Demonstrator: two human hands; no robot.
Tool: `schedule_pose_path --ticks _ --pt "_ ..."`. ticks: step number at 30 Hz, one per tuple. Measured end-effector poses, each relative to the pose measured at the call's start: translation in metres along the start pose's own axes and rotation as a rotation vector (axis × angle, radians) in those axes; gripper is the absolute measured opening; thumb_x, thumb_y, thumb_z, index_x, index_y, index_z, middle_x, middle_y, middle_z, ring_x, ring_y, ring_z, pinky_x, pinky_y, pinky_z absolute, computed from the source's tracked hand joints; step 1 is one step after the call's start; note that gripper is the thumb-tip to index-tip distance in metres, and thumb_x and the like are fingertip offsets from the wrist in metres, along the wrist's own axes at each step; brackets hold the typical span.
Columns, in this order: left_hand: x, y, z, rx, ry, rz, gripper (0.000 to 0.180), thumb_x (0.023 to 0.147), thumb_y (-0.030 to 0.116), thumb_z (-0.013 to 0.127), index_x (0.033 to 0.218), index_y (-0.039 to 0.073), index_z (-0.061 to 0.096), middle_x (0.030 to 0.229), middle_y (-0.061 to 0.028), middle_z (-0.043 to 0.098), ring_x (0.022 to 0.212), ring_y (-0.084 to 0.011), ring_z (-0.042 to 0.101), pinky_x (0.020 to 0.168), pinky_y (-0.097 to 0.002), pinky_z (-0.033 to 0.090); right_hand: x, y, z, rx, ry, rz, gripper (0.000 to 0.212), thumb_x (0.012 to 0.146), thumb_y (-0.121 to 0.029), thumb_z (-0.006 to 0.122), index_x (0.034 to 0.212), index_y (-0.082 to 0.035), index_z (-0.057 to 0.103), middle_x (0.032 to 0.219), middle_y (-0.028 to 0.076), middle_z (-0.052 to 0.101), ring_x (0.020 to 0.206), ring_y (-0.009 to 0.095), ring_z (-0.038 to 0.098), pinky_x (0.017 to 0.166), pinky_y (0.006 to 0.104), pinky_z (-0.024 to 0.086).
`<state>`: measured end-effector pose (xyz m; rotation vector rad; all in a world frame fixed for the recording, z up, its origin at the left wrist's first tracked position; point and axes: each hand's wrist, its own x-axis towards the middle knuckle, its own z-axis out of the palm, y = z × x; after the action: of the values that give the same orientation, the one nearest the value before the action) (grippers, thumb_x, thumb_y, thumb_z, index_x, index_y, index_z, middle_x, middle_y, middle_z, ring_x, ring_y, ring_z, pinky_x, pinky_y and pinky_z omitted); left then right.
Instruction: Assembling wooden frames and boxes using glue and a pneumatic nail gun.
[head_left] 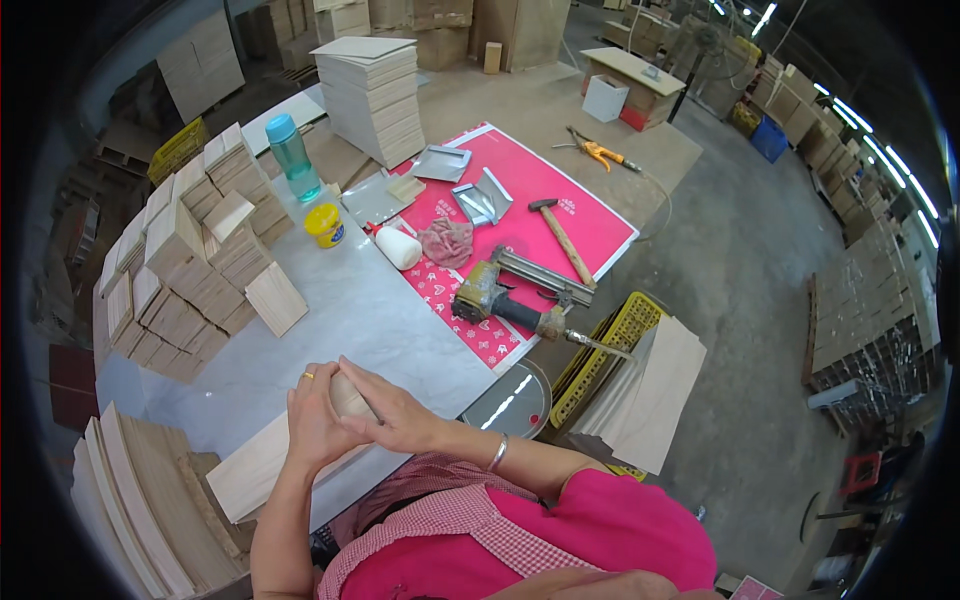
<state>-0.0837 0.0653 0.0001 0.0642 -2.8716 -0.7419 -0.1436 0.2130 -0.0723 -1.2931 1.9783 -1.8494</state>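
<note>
Clamps a pale wooden piece (350,396) between the fingers of left hand (314,420) and right hand (399,412), over the near part of the bench (400,325). Looks mid-handling, not yet set down; cannot tell stacked wooden blocks (180,245) as done or waiting.

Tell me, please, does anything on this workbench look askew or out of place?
I see no spill. On the tall stack, the top board sits askew, its corner overhanging. The rag lies crumpled on the pink sheet, unlike the stacked wooden blocks.
</note>
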Motion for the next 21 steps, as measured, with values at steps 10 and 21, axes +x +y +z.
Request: schedule_pose_path --ticks 10,21 --pt "0.005 0.004 -0.002 0.017 -0.029 -0.048 0.083 0.048 0.037 0.086 0.118 0.005 0.055 0.111 -0.0109 0.057 0.104 -0.031 0.057 0.084 -0.0428 0.04 -0.05 -0.047 -0.021 0.014 -0.023 0.063 0.07 0.095 -0.025 0.064 0.15 0.004 0.033 0.149 0.026 0.043 0.138 0.037 0.044 0.114 0.0413 0.035" --pt "0.008 0.001 -0.002 0.026 -0.012 -0.006 0.079 0.048 0.033 0.086 0.115 0.003 0.056 0.108 -0.0151 0.058 0.1 -0.0355 0.06 0.087 -0.0452 0.047 -0.051 -0.018 -0.081 -0.433 0.039 0.057 0.052 0.087 -0.027 0.072 0.127 0.003 0.057 0.129 0.024 0.058 0.122 0.037 0.055 0.105 0.0444 0.043"
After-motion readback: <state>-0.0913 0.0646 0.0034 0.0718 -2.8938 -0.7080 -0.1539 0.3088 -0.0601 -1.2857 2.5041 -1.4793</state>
